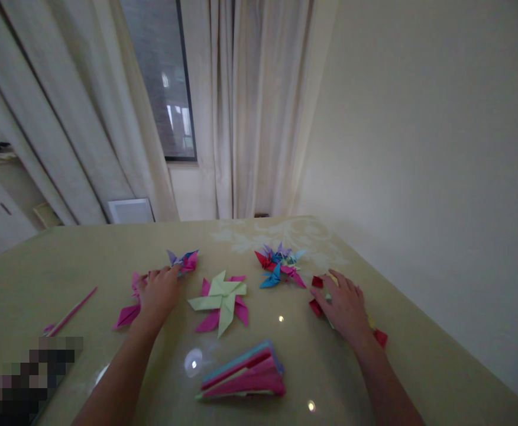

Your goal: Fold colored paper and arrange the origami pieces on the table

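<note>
My left hand (159,291) lies palm-down over folded paper, its fingers stretched forward. A pink paper piece (128,316) shows at its left, and a blue, purple and pink folded paper piece (187,261) sits at its fingertips. My right hand (342,305) rests with fingers spread on a red, yellow and green folded paper piece (380,338), mostly hidden beneath it. Between the hands is a green and pink paper pinwheel (223,296). Farther back lies a multicoloured folded paper star or cluster (281,263).
A folded pink, blue and green paper fan-like bundle (245,376) lies near the front. To the left are a thin pink stick (75,310) and a dark pixelated object (28,384). The table (263,319) meets a wall at right; curtains (263,106) hang behind.
</note>
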Action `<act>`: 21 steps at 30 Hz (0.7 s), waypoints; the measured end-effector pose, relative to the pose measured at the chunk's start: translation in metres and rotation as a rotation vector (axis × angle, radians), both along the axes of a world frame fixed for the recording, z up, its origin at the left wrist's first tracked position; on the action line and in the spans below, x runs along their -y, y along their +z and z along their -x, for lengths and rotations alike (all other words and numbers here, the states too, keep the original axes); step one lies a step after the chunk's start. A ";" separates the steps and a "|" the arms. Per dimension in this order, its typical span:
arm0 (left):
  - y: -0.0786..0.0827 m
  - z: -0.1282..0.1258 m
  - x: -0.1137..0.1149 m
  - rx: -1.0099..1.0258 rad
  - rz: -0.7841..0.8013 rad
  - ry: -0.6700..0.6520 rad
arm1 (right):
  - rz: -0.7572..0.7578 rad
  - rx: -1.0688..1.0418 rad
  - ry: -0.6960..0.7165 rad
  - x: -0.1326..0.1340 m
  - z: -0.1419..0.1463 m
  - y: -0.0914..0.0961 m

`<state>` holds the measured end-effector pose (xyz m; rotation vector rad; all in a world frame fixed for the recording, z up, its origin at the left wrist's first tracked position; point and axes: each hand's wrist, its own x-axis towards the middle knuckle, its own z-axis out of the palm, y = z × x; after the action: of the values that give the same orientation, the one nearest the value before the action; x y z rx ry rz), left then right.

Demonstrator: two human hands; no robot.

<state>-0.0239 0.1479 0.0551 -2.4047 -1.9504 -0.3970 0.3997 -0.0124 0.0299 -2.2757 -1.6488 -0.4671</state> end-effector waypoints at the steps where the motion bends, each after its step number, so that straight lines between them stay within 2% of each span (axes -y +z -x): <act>1: 0.001 0.004 0.000 0.000 0.003 0.025 | -0.032 0.010 0.040 -0.002 0.007 0.001; 5: 0.017 0.007 -0.002 0.028 -0.032 0.127 | -0.197 0.016 0.155 -0.004 0.034 0.005; 8: 0.037 -0.008 0.000 0.078 -0.049 0.081 | -0.317 -0.069 0.261 -0.001 0.057 0.009; 9: 0.042 -0.017 0.004 0.136 -0.041 0.012 | -0.343 -0.131 0.319 0.000 0.065 0.010; 11: 0.050 -0.041 0.017 0.338 0.007 -0.229 | -0.358 -0.322 0.442 0.004 0.082 0.011; 13: 0.051 -0.069 0.036 0.577 0.101 -0.540 | -0.339 -0.554 0.533 0.007 0.097 0.010; 15: 0.046 -0.095 0.057 0.681 0.203 -0.755 | -0.314 -0.734 0.582 0.007 0.108 0.008; 18: 0.034 -0.120 0.077 0.701 0.281 -0.864 | -0.319 -0.834 0.619 0.005 0.114 0.004; 21: 0.022 -0.123 0.072 0.736 0.325 -0.845 | -0.361 -0.837 0.610 0.002 0.113 0.002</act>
<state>0.0986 0.0755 0.0773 -3.5929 -1.0024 -1.1918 0.2866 -0.0141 0.0323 -1.3049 -1.5052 0.2859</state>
